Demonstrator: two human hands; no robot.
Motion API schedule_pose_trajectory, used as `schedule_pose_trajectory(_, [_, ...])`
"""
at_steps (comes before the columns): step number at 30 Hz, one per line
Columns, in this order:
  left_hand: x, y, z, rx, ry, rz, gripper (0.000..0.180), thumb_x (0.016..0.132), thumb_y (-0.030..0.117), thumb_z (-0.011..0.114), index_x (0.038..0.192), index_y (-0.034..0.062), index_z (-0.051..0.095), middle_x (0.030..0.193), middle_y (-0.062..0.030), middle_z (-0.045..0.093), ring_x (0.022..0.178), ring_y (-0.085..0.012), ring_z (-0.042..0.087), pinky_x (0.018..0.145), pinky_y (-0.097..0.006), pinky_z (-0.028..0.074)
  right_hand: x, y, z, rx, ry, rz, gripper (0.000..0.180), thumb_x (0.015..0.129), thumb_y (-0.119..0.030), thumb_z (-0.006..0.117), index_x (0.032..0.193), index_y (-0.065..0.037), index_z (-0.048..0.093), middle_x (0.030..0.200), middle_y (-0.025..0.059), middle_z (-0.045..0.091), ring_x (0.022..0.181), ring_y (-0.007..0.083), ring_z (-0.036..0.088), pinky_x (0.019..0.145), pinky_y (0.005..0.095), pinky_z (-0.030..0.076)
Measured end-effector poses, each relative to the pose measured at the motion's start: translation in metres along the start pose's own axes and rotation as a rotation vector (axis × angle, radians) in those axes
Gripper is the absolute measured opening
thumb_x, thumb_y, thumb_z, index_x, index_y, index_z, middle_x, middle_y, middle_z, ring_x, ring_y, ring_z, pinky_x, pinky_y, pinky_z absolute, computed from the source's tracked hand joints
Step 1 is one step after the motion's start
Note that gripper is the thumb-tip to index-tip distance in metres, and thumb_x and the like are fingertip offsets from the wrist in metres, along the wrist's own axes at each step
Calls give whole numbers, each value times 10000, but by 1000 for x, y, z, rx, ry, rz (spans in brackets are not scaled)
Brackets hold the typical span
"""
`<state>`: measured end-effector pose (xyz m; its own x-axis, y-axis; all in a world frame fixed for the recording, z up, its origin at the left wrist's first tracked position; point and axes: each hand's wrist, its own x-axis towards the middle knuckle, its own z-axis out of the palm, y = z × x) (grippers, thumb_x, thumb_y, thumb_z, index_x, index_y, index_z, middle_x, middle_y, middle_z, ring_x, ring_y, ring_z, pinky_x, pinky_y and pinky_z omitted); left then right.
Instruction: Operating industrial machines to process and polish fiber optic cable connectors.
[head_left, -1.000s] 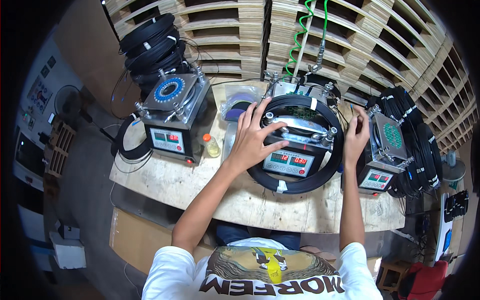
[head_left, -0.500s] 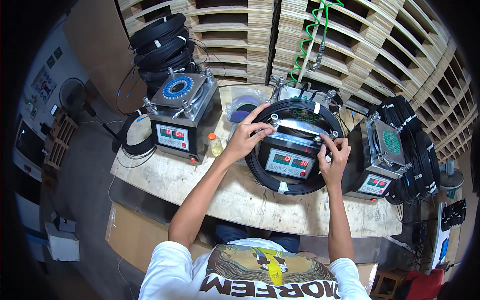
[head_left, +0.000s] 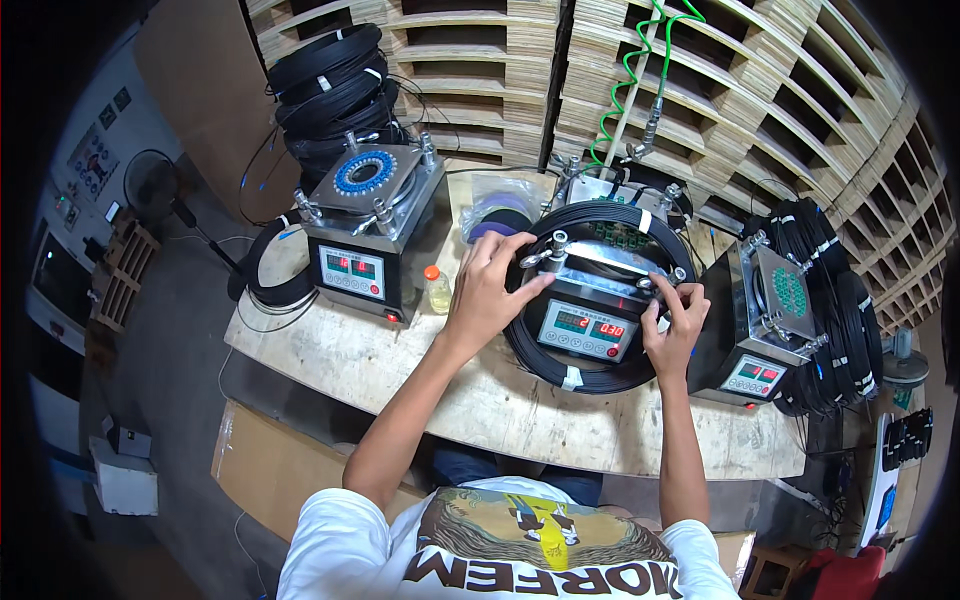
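A grey box machine [head_left: 585, 325] with a red digital readout stands in the middle of the wooden bench, and a coil of black cable [head_left: 570, 375] lies around it. My left hand [head_left: 490, 290] rests on the machine's top left corner, fingers around a silver clamp knob [head_left: 553, 243]. My right hand [head_left: 677, 320] pinches the knob at the top right corner, next to the coil's rim. A metal clamp bar runs between the two knobs.
A similar machine [head_left: 365, 230] with a blue ring fixture stands at the left, another [head_left: 765, 325] at the right hung with black coils [head_left: 835, 320]. A small yellow bottle [head_left: 436, 290], a plastic bag [head_left: 500, 200], stacked coils [head_left: 330, 80] and wooden pallets [head_left: 740, 90] lie behind.
My view has tilted so the bench sits lower. My right hand came in from the coil's right edge to the machine's right knob. My left hand stayed on the top left corner.
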<state>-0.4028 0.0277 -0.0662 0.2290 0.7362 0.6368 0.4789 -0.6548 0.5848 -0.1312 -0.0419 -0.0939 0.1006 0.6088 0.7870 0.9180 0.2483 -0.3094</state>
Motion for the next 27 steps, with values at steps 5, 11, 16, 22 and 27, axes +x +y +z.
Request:
schedule_pose_trajectory(5, [1,-11,-1,-58,-87,50,361,875,259,734,1143,42,628,915,-114,587,871,-304,589,854,-416,436,1,-4,0,-14,-10,-4,421,743,-86,677,1158,-142,718,863,85,438,810,229,451,769,349,346])
schedule_pose_trajectory(11, [3,3,3,16,-58,-8,187,940,140,647,1051,-4,603,841,-168,620,834,-334,596,796,-442,452,1,-15,-9,-102,-75,9,426,766,-253,782,1177,-173,704,887,82,430,849,240,455,825,365,327])
schedule_pose_trajectory(16, [2,-17,12,-163,-75,-19,151,958,101,624,931,-35,564,829,-199,618,787,-364,618,704,-431,472,-2,0,-9,92,-106,133,272,723,-132,800,881,-37,599,899,121,493,906,283,499,849,407,368])
schedule_pose_trajectory(22, [2,-14,16,-197,-71,-104,151,965,108,634,929,-28,581,769,-162,614,648,-258,586,604,-362,456,-5,15,-19,412,160,302,109,846,4,721,870,19,616,845,66,571,672,134,507,599,271,415])
schedule_pose_trajectory(27, [2,-15,19,-208,-83,-133,207,980,165,644,926,-21,571,709,-80,588,621,-142,495,569,-305,414,-3,23,-24,395,75,446,138,873,-58,724,870,34,622,824,79,589,633,120,490,567,273,395])
